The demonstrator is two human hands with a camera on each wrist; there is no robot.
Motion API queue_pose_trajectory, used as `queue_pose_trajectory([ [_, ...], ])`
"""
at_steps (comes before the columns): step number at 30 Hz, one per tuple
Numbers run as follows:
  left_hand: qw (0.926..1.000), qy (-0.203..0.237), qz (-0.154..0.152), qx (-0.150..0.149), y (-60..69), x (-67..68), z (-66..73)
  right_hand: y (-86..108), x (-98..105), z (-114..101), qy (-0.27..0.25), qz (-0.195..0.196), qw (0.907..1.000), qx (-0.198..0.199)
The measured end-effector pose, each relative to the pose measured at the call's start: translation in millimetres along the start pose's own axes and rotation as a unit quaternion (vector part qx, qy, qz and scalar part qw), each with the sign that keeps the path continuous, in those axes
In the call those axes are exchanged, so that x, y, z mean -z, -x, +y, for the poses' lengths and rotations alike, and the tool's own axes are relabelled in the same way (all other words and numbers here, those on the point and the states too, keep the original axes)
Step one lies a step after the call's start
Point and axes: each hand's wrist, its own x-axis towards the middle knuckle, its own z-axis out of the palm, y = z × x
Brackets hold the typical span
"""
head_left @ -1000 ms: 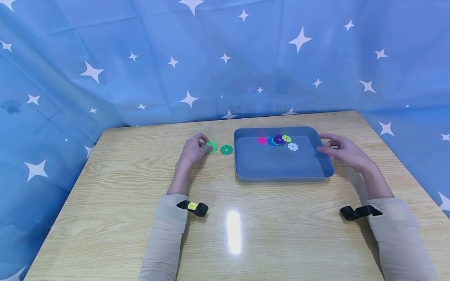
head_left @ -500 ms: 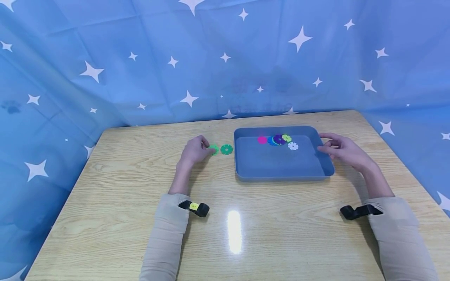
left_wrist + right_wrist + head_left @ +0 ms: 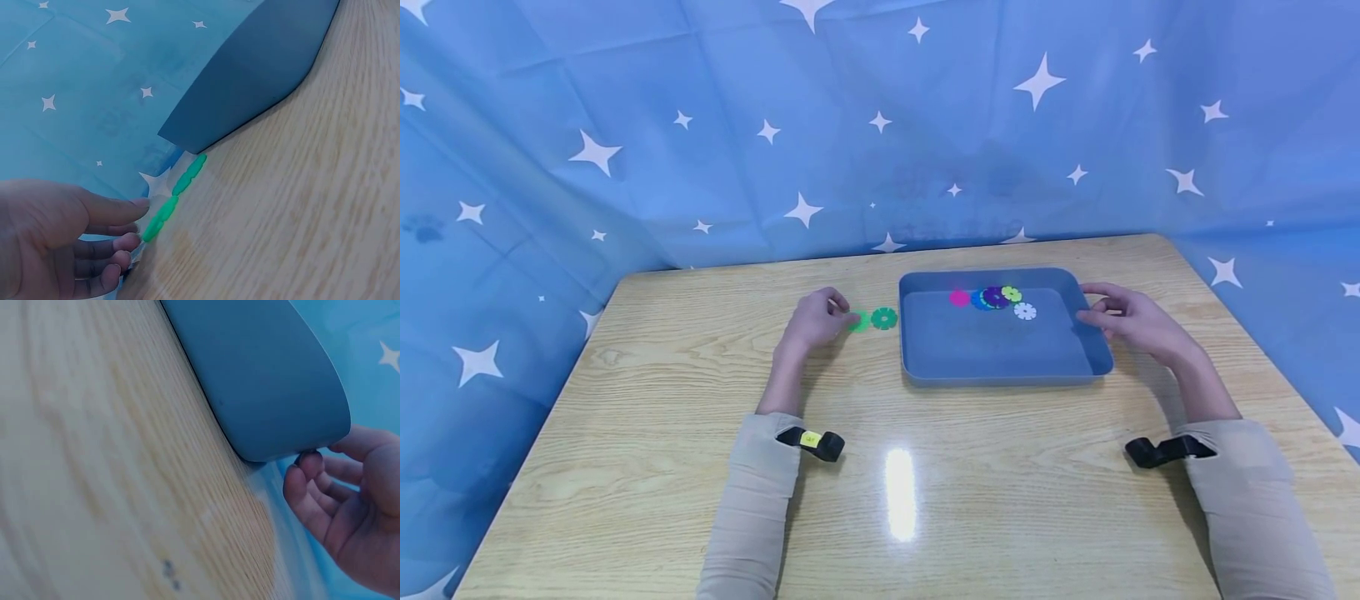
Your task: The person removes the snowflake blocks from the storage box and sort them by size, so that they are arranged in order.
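Just left of the tray, a light green notched plastic disc [image 3: 860,321] lies on the table, edge to edge with a darker green disc [image 3: 883,318]. My left hand [image 3: 820,319] is at the light green disc's left edge, its thumb partly covering it from above. In the left wrist view, thumb and fingers [image 3: 130,240] are apart, their tips beside the disc [image 3: 160,219]. The right hand [image 3: 1131,319] holds the right wall of the blue-grey tray [image 3: 1000,354], thumb over the rim. In the right wrist view, fingertips [image 3: 310,464] touch the tray's outside.
Inside the tray lie a pink disc [image 3: 959,298], a blue disc [image 3: 977,299], a purple disc [image 3: 996,297], a yellow-green disc [image 3: 1012,294] and a white disc [image 3: 1025,311]. A blue star-patterned cloth [image 3: 880,150] hangs behind the wooden table [image 3: 662,467].
The light green disc has moved a little right and down with my left thumb, and now sits against the darker green disc. The right hand and tray stay put.
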Motion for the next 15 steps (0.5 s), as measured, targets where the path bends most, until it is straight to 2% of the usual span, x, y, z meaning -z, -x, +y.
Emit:
queue_pose_trajectory([
  [5,0.9996,0.025,0.001,-0.014,-0.3,0.2,3.3,-0.5,0.5,1.2,0.000,-0.002,1.0000,-0.003],
  [15,0.9943,0.058,0.027,-0.086,-0.5,-8.5,20.8,-1.0,0.0,1.0,0.002,-0.001,1.0000,-0.002],
])
